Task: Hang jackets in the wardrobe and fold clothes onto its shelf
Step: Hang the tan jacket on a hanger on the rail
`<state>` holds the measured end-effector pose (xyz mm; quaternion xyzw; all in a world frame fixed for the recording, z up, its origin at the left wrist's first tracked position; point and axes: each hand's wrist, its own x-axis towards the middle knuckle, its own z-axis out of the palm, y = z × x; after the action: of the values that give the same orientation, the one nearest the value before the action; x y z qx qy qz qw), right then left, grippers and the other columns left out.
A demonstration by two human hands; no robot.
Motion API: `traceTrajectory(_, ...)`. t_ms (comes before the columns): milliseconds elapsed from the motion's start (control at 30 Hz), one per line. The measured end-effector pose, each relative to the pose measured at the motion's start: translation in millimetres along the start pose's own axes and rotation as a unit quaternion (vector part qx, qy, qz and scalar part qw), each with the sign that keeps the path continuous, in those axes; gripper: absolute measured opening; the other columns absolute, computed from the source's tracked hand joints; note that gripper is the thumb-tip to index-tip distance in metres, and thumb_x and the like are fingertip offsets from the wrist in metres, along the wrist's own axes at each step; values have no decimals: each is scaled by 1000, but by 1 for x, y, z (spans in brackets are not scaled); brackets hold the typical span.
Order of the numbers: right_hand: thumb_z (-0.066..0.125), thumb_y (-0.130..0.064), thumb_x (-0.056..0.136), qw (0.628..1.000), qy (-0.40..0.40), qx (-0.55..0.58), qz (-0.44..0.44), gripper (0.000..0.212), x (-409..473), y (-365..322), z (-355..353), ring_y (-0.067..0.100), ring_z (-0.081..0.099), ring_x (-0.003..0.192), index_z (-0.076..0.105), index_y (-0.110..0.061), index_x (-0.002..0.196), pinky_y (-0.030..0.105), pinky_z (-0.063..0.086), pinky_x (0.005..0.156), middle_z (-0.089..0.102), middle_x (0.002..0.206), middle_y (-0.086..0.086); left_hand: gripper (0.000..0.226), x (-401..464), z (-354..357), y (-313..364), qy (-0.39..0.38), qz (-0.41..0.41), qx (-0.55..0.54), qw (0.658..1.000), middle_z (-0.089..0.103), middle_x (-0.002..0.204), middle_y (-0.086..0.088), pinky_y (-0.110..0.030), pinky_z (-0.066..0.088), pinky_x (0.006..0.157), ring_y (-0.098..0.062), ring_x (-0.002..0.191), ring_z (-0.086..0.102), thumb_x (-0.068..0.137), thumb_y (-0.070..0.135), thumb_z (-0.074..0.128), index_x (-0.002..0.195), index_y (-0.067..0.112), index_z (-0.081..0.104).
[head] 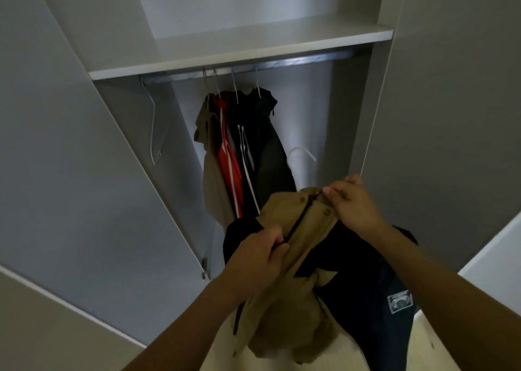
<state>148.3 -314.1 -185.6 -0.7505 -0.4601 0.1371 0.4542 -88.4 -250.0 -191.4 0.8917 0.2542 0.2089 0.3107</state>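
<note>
Tan-and-black jacket (304, 257) held in front of the open wardrobe (380, 116), below the rail (253, 67). Left hand (256, 257) clenched on the front near the dark zipper (300, 218). Right hand (352, 204) pinches the zipper's top end at the collar. White hanger hook (300, 152) shows just above the collar. 4 jackets (242, 150) hang on the rail; 1 bare hanger (153, 125) hangs at left. Shelf (239, 51) sits above.
</note>
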Motion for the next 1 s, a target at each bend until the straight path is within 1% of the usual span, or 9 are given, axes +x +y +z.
traceTrajectory(100, 53, -32, 97, 1000, -15, -9, 11, 29, 0, -3, 0, 13, 51, 84, 57, -35, 68, 27, 38, 77, 44, 87, -9, 22, -10, 5, -4, -27, 5, -3, 1000, 51, 68, 10, -13, 41, 57, -4, 63, 52, 97, 30, 54, 78, 34, 45)
traceTrajectory(267, 53, -44, 93, 991, -86, 97, -25, 24, -4, -19, -3, 7, 53, 67, 57, -33, 72, 27, 41, 68, 54, 68, -11, 20, -1, -10, -10, -145, -10, 9, 989, 49, 70, 11, -19, 42, 60, 1, 62, 47, 96, 23, 56, 80, 28, 46)
traceTrajectory(400, 55, -32, 85, 967, -96, 232, -42, 11, -3, -28, -9, 12, 49, 69, 52, -33, 75, 30, 39, 66, 51, 70, -8, 12, 34, -48, -3, -22, -46, -95, 994, 63, 92, 8, -31, 55, 78, -9, 85, 64, 94, 31, 59, 103, 25, 53)
traceTrajectory(500, 52, -16, 78, 964, -112, 231, -64, 17, -2, -34, -10, 22, 47, 72, 54, -32, 81, 36, 39, 67, 50, 77, 3, 25, 62, -73, 15, -27, -23, -171, 985, 63, 83, 17, -21, 49, 75, -2, 79, 63, 95, 41, 53, 117, 30, 52)
traceTrajectory(667, 59, -35, 71, 976, -146, 154, -56, 25, -2, -33, -20, 19, 56, 82, 55, -42, 95, 38, 48, 77, 52, 90, 1, 37, 76, -83, 47, -25, 32, -147, 988, 55, 61, 5, -17, 41, 58, -7, 54, 49, 103, 35, 34, 86, 16, 60)
traceTrajectory(733, 58, -53, 66, 976, -208, 36, -53, 40, 0, -29, -29, 12, 57, 96, 50, -57, 105, 31, 48, 88, 49, 106, -10, 37, 77, -82, 59, -30, 41, -134, 990, 56, 61, 1, -27, 42, 56, -13, 54, 48, 105, 32, 34, 82, 18, 60)
traceTrajectory(800, 60, -62, 63, 956, -280, -76, -32, 44, 3, -33, -42, 7, 56, 100, 53, -55, 105, 28, 46, 91, 51, 111, -14, 36, 78, -77, 76, -35, 59, -112, 991, 58, 62, 0, -24, 43, 56, -10, 53, 50, 105, 31, 35, 80, 22, 60)
traceTrajectory(900, 62, -53, 83, 934, -309, -173, -41, 15, 5, -43, -47, 7, 62, 83, 62, -40, 76, 25, 48, 74, 63, 84, -14, 36, 85, -67, 101, -30, 58, -87, 994, 57, 59, 2, -15, 39, 56, -1, 50, 50, 104, 29, 38, 83, 14, 62)
traceTrajectory(1000, 53, -50, 92, 941, -204, -243, -114, 26, 6, -56, -45, 12, 57, 74, 52, -39, 69, 22, 37, 59, 57, 79, -10, 35, 93, -76, 114, 18, 96, -47, 994, 54, 57, 6, -14, 40, 56, 0, 50, 51, 103, 33, 39, 83, 17, 62)
